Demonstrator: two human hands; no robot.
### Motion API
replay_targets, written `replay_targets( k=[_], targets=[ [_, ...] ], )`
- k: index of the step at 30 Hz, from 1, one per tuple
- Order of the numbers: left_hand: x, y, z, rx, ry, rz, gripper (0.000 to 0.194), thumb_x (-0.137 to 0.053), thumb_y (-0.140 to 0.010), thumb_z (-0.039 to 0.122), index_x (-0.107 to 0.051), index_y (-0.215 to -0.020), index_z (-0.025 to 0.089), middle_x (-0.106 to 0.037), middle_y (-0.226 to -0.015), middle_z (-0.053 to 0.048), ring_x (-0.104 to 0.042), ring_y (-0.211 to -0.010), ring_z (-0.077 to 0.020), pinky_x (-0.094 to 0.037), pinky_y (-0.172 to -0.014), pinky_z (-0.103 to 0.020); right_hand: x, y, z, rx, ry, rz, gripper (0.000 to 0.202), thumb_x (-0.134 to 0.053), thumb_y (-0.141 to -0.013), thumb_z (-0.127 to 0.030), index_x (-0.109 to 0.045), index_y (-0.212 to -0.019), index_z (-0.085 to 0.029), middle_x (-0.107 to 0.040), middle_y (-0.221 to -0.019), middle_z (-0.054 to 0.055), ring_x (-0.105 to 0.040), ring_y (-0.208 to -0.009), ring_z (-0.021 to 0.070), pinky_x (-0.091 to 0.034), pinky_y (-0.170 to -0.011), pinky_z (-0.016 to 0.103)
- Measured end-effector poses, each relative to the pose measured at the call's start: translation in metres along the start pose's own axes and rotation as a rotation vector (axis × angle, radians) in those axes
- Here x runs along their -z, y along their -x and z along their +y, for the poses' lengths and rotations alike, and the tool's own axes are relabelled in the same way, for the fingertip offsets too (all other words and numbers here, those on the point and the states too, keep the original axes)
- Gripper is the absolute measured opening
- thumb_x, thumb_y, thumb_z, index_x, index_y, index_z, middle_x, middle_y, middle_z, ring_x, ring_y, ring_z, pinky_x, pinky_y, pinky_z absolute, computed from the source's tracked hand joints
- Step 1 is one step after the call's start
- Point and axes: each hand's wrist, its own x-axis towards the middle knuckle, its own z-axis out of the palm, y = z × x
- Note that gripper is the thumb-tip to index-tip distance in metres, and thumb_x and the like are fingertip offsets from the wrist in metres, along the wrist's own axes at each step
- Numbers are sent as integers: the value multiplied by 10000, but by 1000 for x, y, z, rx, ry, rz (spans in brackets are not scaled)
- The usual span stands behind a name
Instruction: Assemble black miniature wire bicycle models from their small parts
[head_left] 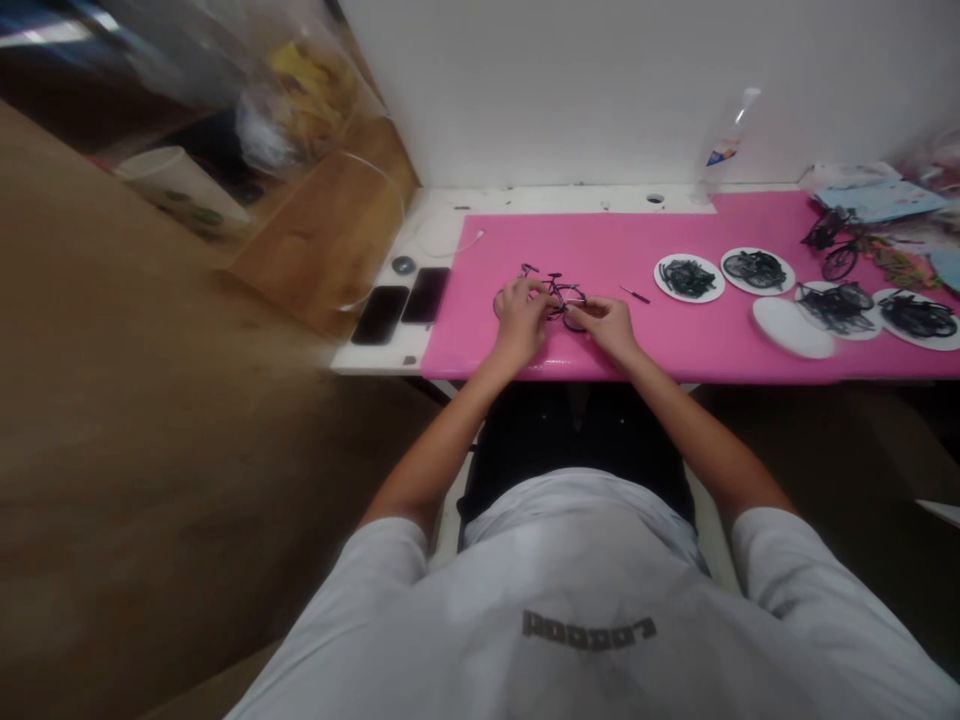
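Observation:
A small dark model bicycle [553, 284] stands on the pink mat [600, 240] between my two hands. My left hand [523, 315] is closed on its frame, the fingers covering part of the front wheel. At the rear wheel, my right hand [609, 325] pinches the bicycle with thumb and forefinger. A small screwdriver [636, 294] lies to the right of my right hand.
White plates [667, 284] of dark parts stand to the right, with a white lid [793, 327] beside them. Another model bicycle [840, 262] and bags are farther right. Two phones [380, 315] lie at left; a bottle [729, 145] stands behind.

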Motion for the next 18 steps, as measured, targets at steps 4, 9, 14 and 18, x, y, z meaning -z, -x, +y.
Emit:
replay_targets(
  k=[4, 9, 14, 18],
  targets=[
    [1, -1, 2, -39, -13, 23, 124, -666, -1041, 361, -769, -1082, 305, -700, -1310, -117, -486, -1359, -391, -360, -1175, -608, -1, 0, 1, -74, -68, 42, 528, -1010, -628, -597, -852, -948, -208, -832, -883, 59, -754, -788, 205, -631, -718, 342],
    [4, 1, 8, -69, -70, 134, 194, -624, -1079, 396, -756, -1193, 311, -690, -1316, -130, -550, -1316, -368, -371, -1195, -597, 3, -5, 1, -119, -166, 86, 585, -1032, -588, -602, -841, -969, -201, -830, -887, 68, -730, -733, 173, -529, -553, 270],
    [16, 2, 15, 44, -32, 456, 319, -550, -1112, 487, -652, -1331, 278, -642, -1387, -156, -526, -1442, -360, -390, -1245, -579, 9, -11, 0, -64, -146, 119, 641, -999, -623, -673, -812, -1038, -222, -841, -985, 79, -729, -765, 164, -521, -554, 260],
    [20, -4, 5, 122, 99, 412, 428, -609, -1088, 550, -597, -1438, 303, -654, -1411, -125, -520, -1510, -299, -448, -1245, -509, 14, -13, -3, -10, -143, 135, 654, -968, -661, -723, -798, -1060, -235, -836, -1019, 73, -707, -748, 148, -515, -550, 254]
  ],
)
